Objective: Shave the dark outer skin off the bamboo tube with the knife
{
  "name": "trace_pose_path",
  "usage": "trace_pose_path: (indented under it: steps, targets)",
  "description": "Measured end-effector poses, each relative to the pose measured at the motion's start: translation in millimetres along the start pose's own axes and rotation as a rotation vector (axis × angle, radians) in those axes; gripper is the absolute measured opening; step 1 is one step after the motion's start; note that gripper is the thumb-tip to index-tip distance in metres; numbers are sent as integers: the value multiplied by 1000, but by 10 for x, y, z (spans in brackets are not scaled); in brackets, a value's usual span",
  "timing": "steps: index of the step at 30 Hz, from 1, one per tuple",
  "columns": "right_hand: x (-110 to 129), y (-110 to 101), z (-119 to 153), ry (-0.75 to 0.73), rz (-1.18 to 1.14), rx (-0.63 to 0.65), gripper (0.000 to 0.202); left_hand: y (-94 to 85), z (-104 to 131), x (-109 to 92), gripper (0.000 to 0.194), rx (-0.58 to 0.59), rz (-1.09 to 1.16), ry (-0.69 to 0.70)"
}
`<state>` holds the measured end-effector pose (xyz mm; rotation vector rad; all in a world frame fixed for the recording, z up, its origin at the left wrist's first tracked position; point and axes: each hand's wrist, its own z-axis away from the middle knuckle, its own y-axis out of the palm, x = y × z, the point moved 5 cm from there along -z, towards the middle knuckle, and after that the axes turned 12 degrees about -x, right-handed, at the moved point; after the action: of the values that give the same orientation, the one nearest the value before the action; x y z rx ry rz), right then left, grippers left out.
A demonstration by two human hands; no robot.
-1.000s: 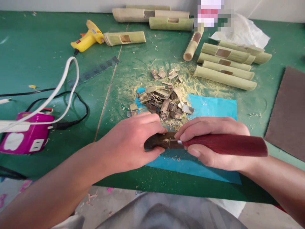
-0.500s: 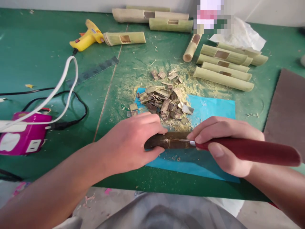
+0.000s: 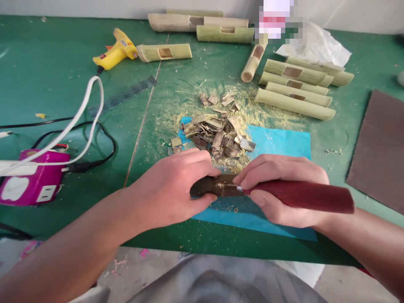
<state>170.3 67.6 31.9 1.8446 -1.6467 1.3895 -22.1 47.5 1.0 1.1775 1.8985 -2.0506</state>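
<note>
A dark brown bamboo piece [image 3: 225, 185] lies across the blue sheet [image 3: 280, 141] near the front of the green table. My left hand [image 3: 176, 187] grips its left end between thumb and fingers. In my right hand [image 3: 280, 189] is a saw with a dark red handle [image 3: 303, 197], its thin blade resting on top of the bamboo, mostly hidden by my fingers. Pale crumbs sit beside the blade. Just behind the bamboo is a heap of brown chips [image 3: 217, 134] with sawdust around it.
Cut bamboo tubes [image 3: 295, 103] with rectangular openings lie at the back right, others [image 3: 225, 33] at the back. A yellow glue gun [image 3: 118, 50], white cable [image 3: 83, 105] and magenta power block [image 3: 34, 181] are on the left. A brown board [image 3: 378, 151] lies right.
My right hand has moved left along the bamboo, bringing the red-handled tool with it. My left hand stays in nearly the same place on the bamboo.
</note>
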Motion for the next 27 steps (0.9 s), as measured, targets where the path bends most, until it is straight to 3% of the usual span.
trace_pose_path:
  steps: [6,8,10,16,27]
  targets:
    - [-1,-84,79,43,23,-138,19,-9,-11,-21,14,5,15,-4]
    - [-14,-158,108,23,-38,-270,17,-14,-11,-26,12,8,2,-1]
    - [-30,-168,112,8,-83,-265,15,-16,-10,-26,12,25,-10,-9]
    - [-46,-67,32,25,-37,6,8,-24,-38,-60,10,61,-12,-33]
    - [12,13,-9,-5,37,1,12,-26,-22,-54,12,7,6,-3]
